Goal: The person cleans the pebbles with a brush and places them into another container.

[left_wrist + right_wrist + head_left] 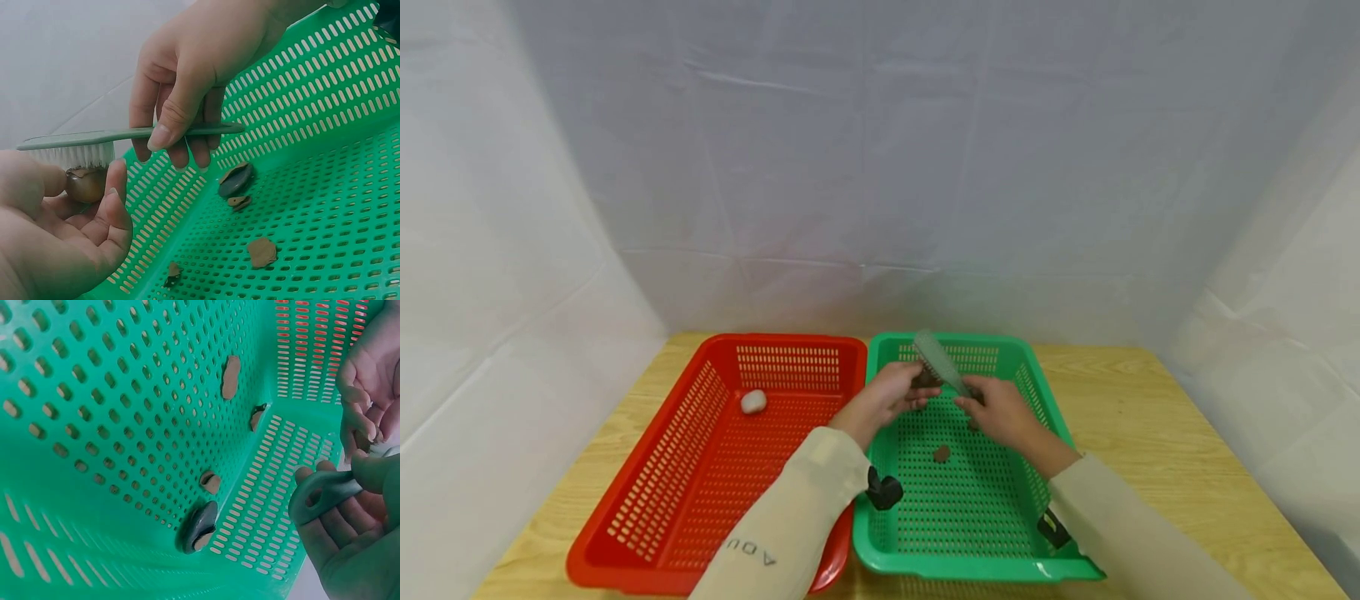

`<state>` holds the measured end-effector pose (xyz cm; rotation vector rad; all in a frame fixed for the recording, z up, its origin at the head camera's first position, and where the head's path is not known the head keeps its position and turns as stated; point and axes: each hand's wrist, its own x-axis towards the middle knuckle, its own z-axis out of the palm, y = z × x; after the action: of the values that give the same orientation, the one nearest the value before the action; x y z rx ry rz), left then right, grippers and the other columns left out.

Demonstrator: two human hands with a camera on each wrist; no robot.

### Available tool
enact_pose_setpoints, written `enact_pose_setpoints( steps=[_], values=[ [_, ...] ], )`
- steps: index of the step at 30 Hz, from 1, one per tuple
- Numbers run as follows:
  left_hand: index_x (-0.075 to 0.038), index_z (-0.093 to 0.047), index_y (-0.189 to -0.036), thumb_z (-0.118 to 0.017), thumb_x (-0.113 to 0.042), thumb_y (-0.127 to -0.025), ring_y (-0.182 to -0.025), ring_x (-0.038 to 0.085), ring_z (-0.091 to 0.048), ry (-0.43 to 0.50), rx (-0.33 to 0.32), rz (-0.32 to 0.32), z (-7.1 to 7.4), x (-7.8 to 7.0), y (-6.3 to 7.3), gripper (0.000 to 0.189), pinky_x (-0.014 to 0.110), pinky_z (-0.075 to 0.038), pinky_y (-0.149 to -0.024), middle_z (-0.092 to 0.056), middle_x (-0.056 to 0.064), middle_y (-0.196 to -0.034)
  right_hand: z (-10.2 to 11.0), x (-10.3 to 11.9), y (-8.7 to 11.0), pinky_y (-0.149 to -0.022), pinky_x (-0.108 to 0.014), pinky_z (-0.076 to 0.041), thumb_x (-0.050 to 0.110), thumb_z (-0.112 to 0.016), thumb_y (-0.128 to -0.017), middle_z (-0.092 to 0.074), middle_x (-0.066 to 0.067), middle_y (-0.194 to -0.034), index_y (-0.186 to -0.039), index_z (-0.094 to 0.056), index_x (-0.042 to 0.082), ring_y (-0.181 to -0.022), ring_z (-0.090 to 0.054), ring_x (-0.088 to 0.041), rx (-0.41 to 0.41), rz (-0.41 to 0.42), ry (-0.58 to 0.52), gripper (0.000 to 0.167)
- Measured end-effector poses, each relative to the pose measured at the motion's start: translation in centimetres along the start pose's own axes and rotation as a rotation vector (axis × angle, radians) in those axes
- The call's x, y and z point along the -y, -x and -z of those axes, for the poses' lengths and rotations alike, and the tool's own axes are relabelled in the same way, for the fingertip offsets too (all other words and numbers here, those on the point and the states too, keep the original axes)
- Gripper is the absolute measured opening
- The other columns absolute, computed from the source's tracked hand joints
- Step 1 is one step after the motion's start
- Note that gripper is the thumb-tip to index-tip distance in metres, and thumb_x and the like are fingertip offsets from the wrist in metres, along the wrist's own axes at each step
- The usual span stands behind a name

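Sleeve [797,517] perhaps reads "AQU"; left grip [62,240] holds stone [86,187], right grip [194,75] holds brush [75,139]

Soft, diffuse light, faint shadows, slight blur, small glare on red basket [829,573]

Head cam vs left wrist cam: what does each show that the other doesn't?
Head only: the red basket with a pale stone in it, and the lettered left sleeve.

Left wrist only: the brush's handle tip, sticking out past the fingers of the right hand.

Both: the green basket, the brush in the right hand, and the left hand holding a rounded stone.
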<state>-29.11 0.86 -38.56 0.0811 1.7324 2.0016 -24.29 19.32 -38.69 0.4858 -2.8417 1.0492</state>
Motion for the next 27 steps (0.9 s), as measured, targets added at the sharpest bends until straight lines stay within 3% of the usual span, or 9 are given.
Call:
enact_pose_setpoints(
  steps=[7, 12, 18, 27],
  values=[
    [0.002, -0.051, -0.137, -0.034, -0.025, -0.108, -0.077, 0.009, -0.061, -0.004, 0.007, -0.005, 0.00, 0.02, -0.02, 0.043, 0.020, -0.048, -0.062, -0.063, 0.019, -0.123, 0.14, 0.14, -0.03, -0.059, -0.032, -0.051, 0.011, -0.064, -0.094, -0.071, -0.011, -0.086, -0.123, -0.062, -0.004, -0.063, -0.063, -0.016, -0.060, -0.047, 0.103, 0.032],
    [0.001, -0.047, -0.140, -0.033, -0.024, -0.108, -0.076, 0.008, -0.062, 0.014, -0.001, -0.001, 0.01, 0.01, -0.06, 0.043, 0.020, -0.048, -0.065, -0.062, 0.020, -0.125, 0.38, 0.21, -0.05, -0.055, -0.031, -0.046, 0.011, -0.062, -0.095, -0.066, -0.009, -0.078, -0.123, -0.061, -0.008, -0.057, -0.054, -0.013, -0.087, -0.090, 0.139, 0.034],
    [-0.001, -0.039, -0.145, -0.031, -0.026, -0.108, -0.077, 0.009, -0.063, 0.050, -0.011, 0.017, 0.05, -0.07, -0.32, 0.045, 0.020, -0.047, -0.063, -0.061, 0.019, -0.127, 0.62, 0.31, -0.04, -0.050, -0.030, -0.042, 0.011, -0.058, -0.097, -0.061, -0.007, -0.071, -0.115, -0.062, -0.007, -0.055, -0.051, -0.014, -0.114, -0.127, 0.107, 0.026],
    [-0.003, -0.051, -0.138, -0.032, -0.025, -0.108, -0.080, 0.010, -0.064, 0.031, 0.001, 0.012, 0.15, 0.08, -0.32, 0.042, 0.022, -0.048, -0.064, -0.062, 0.018, -0.127, 0.11, 0.34, -0.12, -0.060, -0.032, -0.053, 0.012, -0.061, -0.096, -0.070, -0.014, -0.091, -0.125, -0.058, -0.003, -0.073, -0.067, -0.021, -0.070, -0.010, 0.054, 0.033]
  ],
)
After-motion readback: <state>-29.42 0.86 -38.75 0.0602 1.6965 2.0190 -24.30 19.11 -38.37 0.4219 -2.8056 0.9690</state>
